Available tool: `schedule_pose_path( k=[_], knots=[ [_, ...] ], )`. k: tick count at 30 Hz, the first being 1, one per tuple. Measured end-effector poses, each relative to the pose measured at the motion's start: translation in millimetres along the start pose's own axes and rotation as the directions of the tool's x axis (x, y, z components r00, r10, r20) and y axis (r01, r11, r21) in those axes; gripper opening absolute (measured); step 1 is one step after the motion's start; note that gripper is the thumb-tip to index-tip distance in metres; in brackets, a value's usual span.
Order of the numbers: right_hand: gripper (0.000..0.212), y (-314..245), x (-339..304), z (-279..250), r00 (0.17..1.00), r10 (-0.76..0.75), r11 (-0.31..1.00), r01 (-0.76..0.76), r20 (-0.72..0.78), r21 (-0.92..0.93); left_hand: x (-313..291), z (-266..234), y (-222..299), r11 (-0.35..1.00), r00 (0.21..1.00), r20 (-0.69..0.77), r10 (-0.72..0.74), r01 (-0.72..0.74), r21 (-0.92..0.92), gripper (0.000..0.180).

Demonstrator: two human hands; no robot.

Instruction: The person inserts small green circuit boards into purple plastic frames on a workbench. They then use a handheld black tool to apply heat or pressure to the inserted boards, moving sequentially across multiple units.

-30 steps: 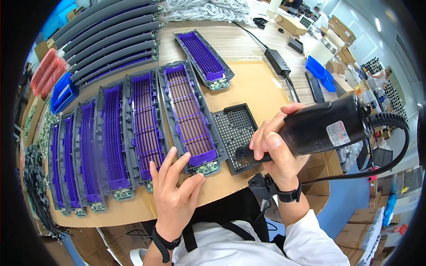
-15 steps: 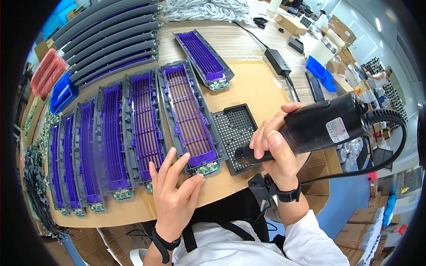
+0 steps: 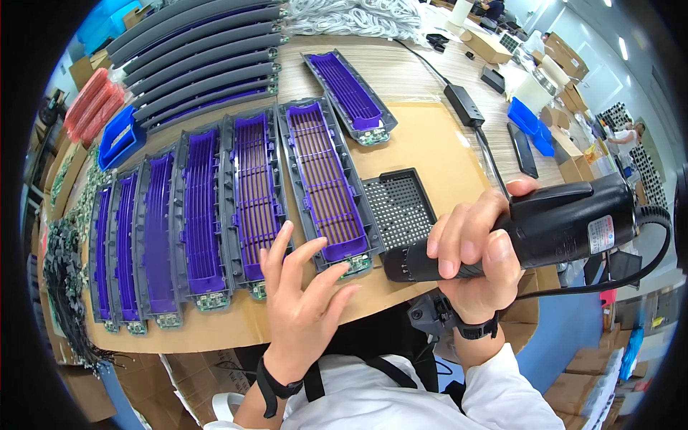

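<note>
My right hand (image 3: 476,258) is wrapped round a black corded electric screwdriver (image 3: 555,229), held nearly level with its nose pointing left. The nose is beside the near edge of a black screw tray (image 3: 401,208) full of small screws; its bit cannot be made out. My left hand (image 3: 301,308) is open, its fingers spread at the near end of a grey housing with a purple slatted insert (image 3: 326,175). A green circuit board (image 3: 358,265) sits at that end, by the fingertips. I cannot tell whether they touch it.
Several similar housings (image 3: 201,208) stand in a row to the left, on cardboard. More are stacked behind (image 3: 201,61). Another housing (image 3: 351,93) lies beyond the tray. Blue bins (image 3: 118,140), a power adapter (image 3: 464,106), a phone (image 3: 523,150) and black cables (image 3: 68,279) surround the work.
The view has shifted, moving the scene rightward. My right hand and the screwdriver have come nearer to me, its nose drawing back from over the tray. My left hand stays by the circuit board.
</note>
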State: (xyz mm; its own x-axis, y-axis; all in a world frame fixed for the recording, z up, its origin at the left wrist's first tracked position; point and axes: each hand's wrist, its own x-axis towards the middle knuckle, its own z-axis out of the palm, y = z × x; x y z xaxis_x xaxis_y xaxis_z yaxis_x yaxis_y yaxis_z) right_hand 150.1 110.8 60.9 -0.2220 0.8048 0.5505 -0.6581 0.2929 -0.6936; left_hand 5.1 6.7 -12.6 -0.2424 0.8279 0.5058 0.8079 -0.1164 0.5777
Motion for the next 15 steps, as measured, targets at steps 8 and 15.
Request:
schedule_pose_path(
  k=[8,15],
  knots=[
    [0.050,6,-6,10,0.992,-0.016,0.997,0.027,0.129,-0.078,-3,12,7,0.993,0.998,-0.043,-0.037,0.031,-0.111,0.019],
    [0.049,2,-8,10,0.989,0.002,0.996,0.012,0.146,-0.093,-6,15,8,0.992,0.996,-0.074,-0.043,0.034,-0.119,0.016]
  ],
)
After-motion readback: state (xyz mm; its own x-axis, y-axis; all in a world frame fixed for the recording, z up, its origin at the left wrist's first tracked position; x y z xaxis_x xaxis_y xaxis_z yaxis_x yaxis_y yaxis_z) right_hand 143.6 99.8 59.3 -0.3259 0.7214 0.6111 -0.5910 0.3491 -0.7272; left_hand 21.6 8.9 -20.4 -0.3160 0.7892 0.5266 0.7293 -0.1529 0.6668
